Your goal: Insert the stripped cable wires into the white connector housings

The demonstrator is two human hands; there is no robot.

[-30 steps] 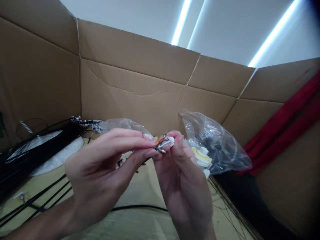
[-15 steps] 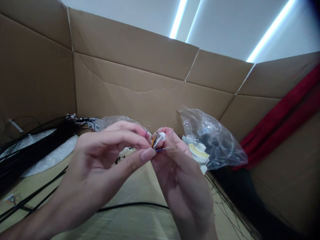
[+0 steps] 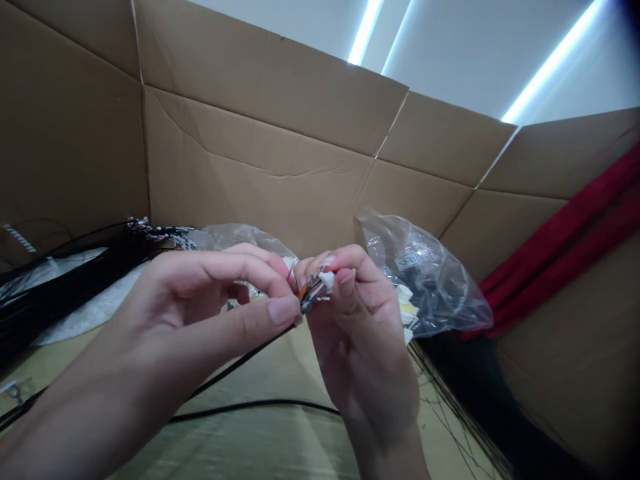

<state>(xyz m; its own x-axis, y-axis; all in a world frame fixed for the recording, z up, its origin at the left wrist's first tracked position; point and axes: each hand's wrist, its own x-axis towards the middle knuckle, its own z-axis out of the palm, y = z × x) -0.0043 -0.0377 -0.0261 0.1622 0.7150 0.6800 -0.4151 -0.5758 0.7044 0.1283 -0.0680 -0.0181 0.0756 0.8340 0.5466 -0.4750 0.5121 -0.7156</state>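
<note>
Both my hands meet in the middle of the view over a small white connector (image 3: 325, 278) with several thin coloured wires (image 3: 307, 295) running into it. My right hand (image 3: 360, 333) pinches the connector between thumb and fingertips. My left hand (image 3: 210, 313) pinches the coloured wires right beside it, thumb pressed against forefinger. A black cable (image 3: 235, 363) trails down from the wires toward the tabletop.
Cardboard walls (image 3: 260, 133) enclose the work area on all sides. A clear plastic bag (image 3: 430, 280) of white and yellow parts lies right of my hands. A bundle of black cables (image 3: 65, 273) on white sheets lies at the left. Red cloth (image 3: 565, 247) hangs at the right.
My hands have stayed together on the connector and wires, shifting slightly; my right fingers have curled further over the connector. The camera tilted a little, so the scene sits lower left.
</note>
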